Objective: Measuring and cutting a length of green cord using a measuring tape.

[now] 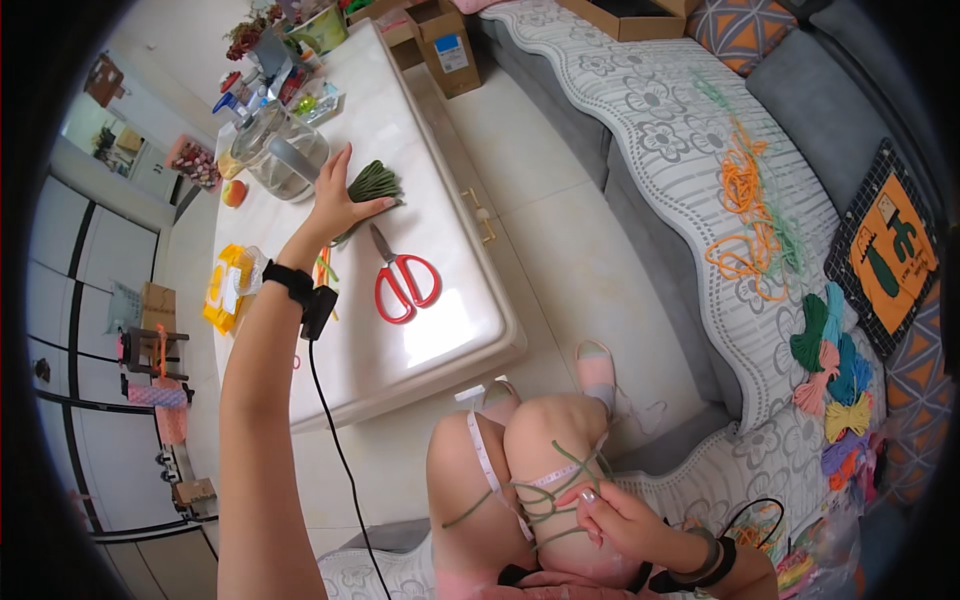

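My left hand (339,199) is stretched over the white table, thumb and fingers spread around the near side of a bundle of dark green cord (375,182). Part of the bundle is hidden behind the hand. Just nearer to me lie scissors with red handles (407,289), blades partly hidden by nothing and pointing away. Above my lap, my right hand (611,514) pinches a loose length of green cord (544,491), which trails in loops across my thighs. A white measuring tape (484,457) also drapes over my legs.
A glass pitcher (281,154) stands close to my left hand on the table (450,330). Nearby are an apple (234,193) and a yellow wipes pack (225,289). Orange cord (742,180) and colored cord bundles (847,416) lie on the sofa. A black cable (337,442) hangs from my left wrist.
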Demonstrator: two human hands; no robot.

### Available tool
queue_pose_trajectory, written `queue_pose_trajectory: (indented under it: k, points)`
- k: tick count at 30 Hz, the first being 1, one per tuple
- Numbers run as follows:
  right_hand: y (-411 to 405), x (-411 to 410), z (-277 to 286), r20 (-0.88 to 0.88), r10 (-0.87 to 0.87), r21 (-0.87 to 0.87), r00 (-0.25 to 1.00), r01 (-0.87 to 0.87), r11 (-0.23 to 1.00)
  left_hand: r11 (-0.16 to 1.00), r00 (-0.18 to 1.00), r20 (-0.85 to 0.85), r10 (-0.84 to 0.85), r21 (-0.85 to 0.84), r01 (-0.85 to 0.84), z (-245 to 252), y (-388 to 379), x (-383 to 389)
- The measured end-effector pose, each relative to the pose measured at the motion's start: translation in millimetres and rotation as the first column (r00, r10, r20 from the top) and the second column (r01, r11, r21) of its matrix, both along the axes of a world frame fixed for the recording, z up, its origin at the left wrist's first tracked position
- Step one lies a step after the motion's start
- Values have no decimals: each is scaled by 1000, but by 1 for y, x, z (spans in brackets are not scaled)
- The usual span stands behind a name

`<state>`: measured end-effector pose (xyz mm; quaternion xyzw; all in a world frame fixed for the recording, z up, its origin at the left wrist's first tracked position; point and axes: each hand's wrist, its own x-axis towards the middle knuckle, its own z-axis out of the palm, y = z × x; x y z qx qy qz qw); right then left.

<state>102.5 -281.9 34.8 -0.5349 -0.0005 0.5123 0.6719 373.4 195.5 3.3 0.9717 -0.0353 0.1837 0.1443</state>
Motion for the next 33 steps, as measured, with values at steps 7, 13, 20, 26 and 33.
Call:
queue_pose_trajectory:
  k: [7,13,20,26,33]
  points:
    - [14,-22,36,218,-29,174,976,-10,985,787,828,-255,-500,-533,311,100,-135,-184]
    - [0,-50,87,464,-231,288,855,101,952,781,737,-274,-618,-323,534,51,-254,-338]
    - [-46,-75,97,472,-195,69,860,184,980,912,916,-106,-387,-188,364,-4,-284,-391]
    - [-35,-77,10,965,31,-90,262,219,972,971,968,-81,-235,-59,231,-4,-294,-400]
    - [-16,-84,32,436,-173,66,883,161,985,766,796,-101,-596,-370,526,34,-309,-421]
